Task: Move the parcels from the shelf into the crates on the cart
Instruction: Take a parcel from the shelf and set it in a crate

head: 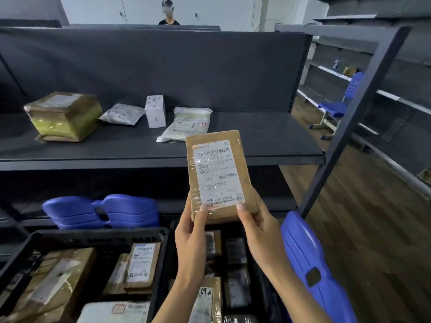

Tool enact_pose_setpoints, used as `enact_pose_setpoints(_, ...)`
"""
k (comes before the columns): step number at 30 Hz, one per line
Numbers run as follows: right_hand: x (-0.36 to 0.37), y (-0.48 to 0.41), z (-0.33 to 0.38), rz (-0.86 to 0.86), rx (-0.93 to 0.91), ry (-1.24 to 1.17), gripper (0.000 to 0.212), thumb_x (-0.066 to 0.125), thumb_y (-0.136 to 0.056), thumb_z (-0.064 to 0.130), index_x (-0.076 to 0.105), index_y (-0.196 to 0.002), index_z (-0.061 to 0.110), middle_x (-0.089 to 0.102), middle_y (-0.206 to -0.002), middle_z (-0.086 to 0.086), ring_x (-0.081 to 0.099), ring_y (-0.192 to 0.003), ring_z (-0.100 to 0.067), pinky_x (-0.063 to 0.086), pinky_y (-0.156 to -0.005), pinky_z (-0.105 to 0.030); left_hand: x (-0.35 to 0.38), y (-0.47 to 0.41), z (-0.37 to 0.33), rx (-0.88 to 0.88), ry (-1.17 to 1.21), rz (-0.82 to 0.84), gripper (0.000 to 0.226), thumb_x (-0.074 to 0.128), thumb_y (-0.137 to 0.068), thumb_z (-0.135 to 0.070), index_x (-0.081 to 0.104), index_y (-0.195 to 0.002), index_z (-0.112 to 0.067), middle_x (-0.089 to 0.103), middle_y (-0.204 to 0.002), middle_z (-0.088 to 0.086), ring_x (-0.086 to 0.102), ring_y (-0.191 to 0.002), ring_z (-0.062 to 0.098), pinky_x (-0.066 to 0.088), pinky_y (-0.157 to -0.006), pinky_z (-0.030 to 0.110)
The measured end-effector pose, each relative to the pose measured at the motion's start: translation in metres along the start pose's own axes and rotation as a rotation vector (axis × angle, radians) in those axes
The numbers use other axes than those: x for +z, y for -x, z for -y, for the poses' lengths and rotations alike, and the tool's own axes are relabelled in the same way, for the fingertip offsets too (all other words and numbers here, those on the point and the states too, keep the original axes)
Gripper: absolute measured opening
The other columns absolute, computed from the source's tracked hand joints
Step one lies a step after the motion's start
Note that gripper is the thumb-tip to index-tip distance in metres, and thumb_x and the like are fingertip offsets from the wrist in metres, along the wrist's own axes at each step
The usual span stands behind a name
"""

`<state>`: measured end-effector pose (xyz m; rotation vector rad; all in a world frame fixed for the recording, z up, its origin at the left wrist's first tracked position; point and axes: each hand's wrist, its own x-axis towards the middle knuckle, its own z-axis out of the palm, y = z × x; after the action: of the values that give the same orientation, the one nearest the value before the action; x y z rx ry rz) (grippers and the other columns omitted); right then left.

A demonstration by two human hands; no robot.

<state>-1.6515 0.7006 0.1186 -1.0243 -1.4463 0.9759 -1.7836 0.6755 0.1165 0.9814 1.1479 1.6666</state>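
Note:
I hold a flat brown cardboard parcel point(218, 173) with a white shipping label upright in front of the dark shelf point(268, 138). My left hand point(190, 231) grips its lower left corner and my right hand point(255, 226) grips its lower right corner, thumbs on the label. On the shelf lie a taped brown box point(64, 116), a grey mailer bag point(122, 114), a small white box point(155, 111) and a white poly bag point(186, 123). Below my hands stand two black crates: the left crate point(100, 235) and the right crate point(263, 287), both holding several parcels.
Blue plastic chair parts lie on the lower shelf point(102, 212) and beside the right crate point(312, 264). A dark shelf post point(354, 117) slants at right. A blue chair point(342, 103) and more shelving stand beyond. A person point(168, 12) stands behind the shelf.

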Motion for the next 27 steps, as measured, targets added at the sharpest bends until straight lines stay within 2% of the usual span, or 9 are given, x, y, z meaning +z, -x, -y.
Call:
enact_pose_setpoints(4,0.021,0.039,0.011,0.027,0.029,-0.076,0.069,0.043,-0.084,0.065,0.041,-0.144,0.032,0.063,-0.122,0.024,0.056,-0.116,0.007,0.043,-0.093,-0.009,-0.03,0.039,-0.012,0.004,0.009,-0.044,0.057,0.06,-0.082,-0.052,0.059,-0.131,-0.023,0.065,-0.128,-0.001,0.058,-0.123,0.018,0.039,-0.108,0.05)
enact_pose_setpoints(6,0.03,0.056,0.017,0.041,0.062,-0.163,0.07,0.045,-0.082,0.065,0.041,-0.144,0.031,0.062,-0.126,0.02,0.055,-0.119,0.004,0.044,-0.098,-0.017,-0.046,0.057,-0.018,0.004,0.018,-0.053,0.057,0.06,-0.081,-0.053,0.061,-0.129,-0.022,0.066,-0.126,-0.002,0.059,-0.121,0.016,0.04,-0.107,0.048)
enact_pose_setpoints(8,0.036,0.072,0.021,0.063,0.074,-0.242,0.068,0.048,-0.084,0.06,0.043,-0.143,0.027,0.062,-0.129,0.015,0.055,-0.121,0.0,0.045,-0.097,-0.016,-0.06,0.073,-0.021,0.009,-0.004,-0.043,0.061,0.06,-0.079,-0.054,0.06,-0.131,-0.021,0.065,-0.128,-0.002,0.057,-0.123,0.016,0.042,-0.107,0.046)
enact_pose_setpoints(12,0.042,0.094,0.029,0.086,0.059,-0.289,0.06,0.053,-0.089,0.05,0.045,-0.142,0.023,0.062,-0.131,0.003,0.057,-0.123,-0.012,0.046,-0.095,-0.018,-0.077,0.096,-0.027,0.039,-0.031,-0.046,0.07,0.063,-0.073,-0.056,0.057,-0.134,-0.024,0.063,-0.131,-0.005,0.057,-0.123,0.012,0.051,-0.093,0.018)
enact_pose_setpoints(13,0.043,0.098,0.031,0.09,0.051,-0.286,0.059,0.053,-0.089,0.047,0.044,-0.142,0.022,0.062,-0.131,0.001,0.057,-0.123,-0.014,0.046,-0.094,-0.018,-0.079,0.101,-0.029,0.04,-0.022,-0.042,0.07,0.064,-0.072,-0.055,0.056,-0.135,-0.025,0.062,-0.131,-0.004,0.057,-0.123,0.013,0.051,-0.092,0.017)
enact_pose_setpoints(17,0.043,0.108,0.033,0.077,0.058,-0.326,0.063,0.058,-0.085,0.044,0.044,-0.141,0.019,0.065,-0.127,-0.002,0.06,-0.119,-0.019,0.049,-0.09,-0.02,-0.082,0.111,-0.038,0.051,-0.001,-0.005,0.072,0.063,-0.074,-0.053,0.05,-0.14,-0.025,0.057,-0.138,-0.001,0.052,-0.129,0.018,0.044,-0.107,0.044)
enact_pose_setpoints(19,0.043,0.111,0.035,0.074,0.044,-0.339,0.062,0.059,-0.085,0.043,0.044,-0.141,0.018,0.066,-0.126,-0.003,0.061,-0.118,-0.02,0.051,-0.088,-0.021,-0.082,0.113,-0.043,0.058,0.026,0.012,0.072,0.062,-0.076,-0.051,0.048,-0.141,-0.025,0.056,-0.139,0.001,0.052,-0.13,0.019,0.041,-0.107,0.046)
enact_pose_setpoints(23,0.04,0.115,0.04,0.07,0.023,-0.355,0.057,0.056,-0.087,0.039,0.045,-0.14,0.02,0.065,-0.125,-0.001,0.062,-0.116,-0.017,0.051,-0.086,-0.019,-0.081,0.113,-0.047,0.064,0.025,0.016,0.073,0.062,-0.075,-0.051,0.049,-0.141,-0.022,0.059,-0.136,0.002,0.055,-0.126,0.019,0.047,-0.104,0.041)
enact_pose_setpoints(27,0.033,0.113,0.043,0.076,0.006,-0.358,0.059,0.055,-0.087,0.039,0.044,-0.14,0.015,0.065,-0.126,-0.002,0.061,-0.117,-0.017,0.051,-0.086,-0.019,-0.077,0.115,-0.045,0.053,0.035,0.018,0.073,0.063,-0.076,-0.05,0.048,-0.141,-0.02,0.056,-0.139,0.004,0.051,-0.131,0.023,0.04,-0.108,0.05)
